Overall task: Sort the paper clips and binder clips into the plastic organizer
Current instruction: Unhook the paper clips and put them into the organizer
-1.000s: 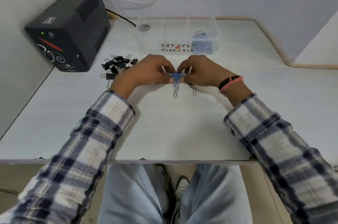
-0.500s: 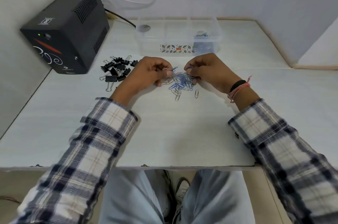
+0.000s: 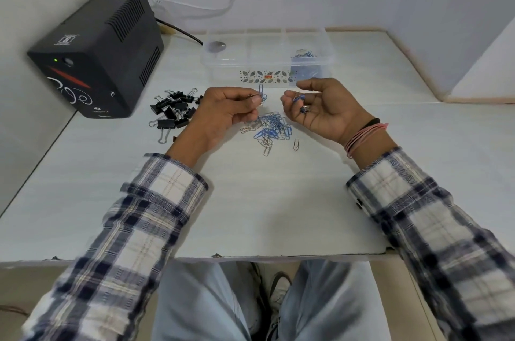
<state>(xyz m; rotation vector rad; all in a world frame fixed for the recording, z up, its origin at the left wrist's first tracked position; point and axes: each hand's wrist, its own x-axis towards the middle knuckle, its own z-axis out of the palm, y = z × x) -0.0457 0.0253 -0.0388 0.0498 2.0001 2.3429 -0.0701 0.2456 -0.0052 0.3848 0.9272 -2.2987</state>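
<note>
White walls close in a pale desk (image 3: 278, 201) that fills the middle of the frame. At centre lies a loose pile of paper clips (image 3: 271, 129), mostly blue with a few silver ones, and one silver clip sits alone just to the lower right of it. Above the pile, the left hand (image 3: 223, 115) has its fingers curled, thumb and fingertips pinching a couple of clips (image 3: 261, 94), one blue one standing upright. Opposite it, the right hand (image 3: 326, 109) is turned palm up, fingers curled loosely around a few blue clips (image 3: 301, 102) resting in it. The two hands are near each other but apart. To the left of the left hand is a heap of black binder clips (image 3: 172, 112), touching one another on the desk. Toward the top centre stands the clear plastic organizer (image 3: 250, 62); its right-hand compartment already holds blue clips. In the upper left sits a black power box (image 3: 97, 56) with a green light.
</note>
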